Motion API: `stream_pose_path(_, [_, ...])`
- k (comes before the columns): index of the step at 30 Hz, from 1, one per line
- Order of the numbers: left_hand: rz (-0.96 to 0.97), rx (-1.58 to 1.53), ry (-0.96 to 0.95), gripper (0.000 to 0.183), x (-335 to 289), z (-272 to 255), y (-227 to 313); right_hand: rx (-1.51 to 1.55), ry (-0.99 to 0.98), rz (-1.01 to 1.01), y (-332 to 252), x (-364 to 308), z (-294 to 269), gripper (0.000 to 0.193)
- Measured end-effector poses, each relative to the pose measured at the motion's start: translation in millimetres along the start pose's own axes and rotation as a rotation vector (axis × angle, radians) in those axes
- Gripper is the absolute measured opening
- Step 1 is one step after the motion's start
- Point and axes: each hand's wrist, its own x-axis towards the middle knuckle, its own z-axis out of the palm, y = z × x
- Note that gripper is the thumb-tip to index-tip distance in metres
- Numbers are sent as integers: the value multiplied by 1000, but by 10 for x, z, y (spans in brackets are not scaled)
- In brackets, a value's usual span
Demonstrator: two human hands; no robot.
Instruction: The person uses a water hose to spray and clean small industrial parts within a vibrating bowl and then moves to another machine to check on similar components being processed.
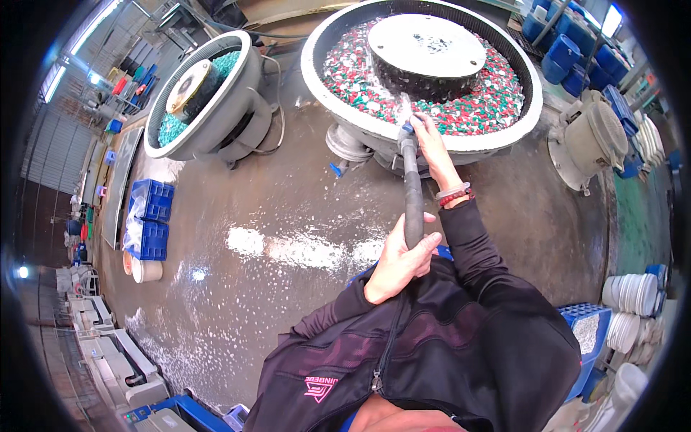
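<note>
Left hand (402, 261) encloses the lower part of the black hose (412, 194); right hand (430, 147) grasps beside its spraying tip. Hose axis runs away from the body, tip at the near rim of the large tub (309, 61), pointing inward. Wet floor (288, 194) extends leftward. Right arm reaches forward; left arm is bent.

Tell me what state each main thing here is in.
Black tubular hose: running, spraying water
Left hand: gripping hose
Right hand: holding hose's front end
Large round white-rimmed tub: open, holding red, green and white pieces
Smaller round grey tub: open, holding teal pieces
Brown floor: wet
</note>
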Motion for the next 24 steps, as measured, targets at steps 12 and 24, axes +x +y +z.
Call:
stream_pose_path(12, [-86,63,-97,29,112,153,-60,-45,127,2,-68,-154,-477,48])
stream_pose_path(24, [-91,89,-73,28,87,150,-11,-47,125,-15,-128,-166,-434,48])
